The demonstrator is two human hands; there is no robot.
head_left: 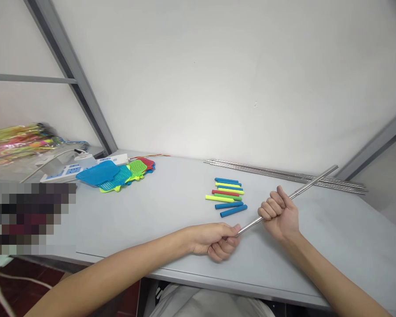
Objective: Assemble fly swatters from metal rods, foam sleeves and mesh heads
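Note:
A silvery telescopic metal rod (312, 182) slants up to the right above the table, held in both hands. My left hand (219, 242) pinches its lower end between thumb and fingers. Farther up, my right hand (280, 215) wraps its fingers around the middle, thumb pointing up. Just beyond my hands lie several coloured plastic handle tubes (229, 193) in blue, yellow, red and green. Along the wall, behind my right hand, rests a bundle of similar thin metal rods (277, 172).
Fly swatter heads (99, 172) in blue, green, yellow and red overlap on the left of the grey table (171, 198). Beside them are white power strips (61, 174) with cables. Bagged colourful items (23, 143) sit farther left. A grey metal frame post (82, 83) rises at the wall.

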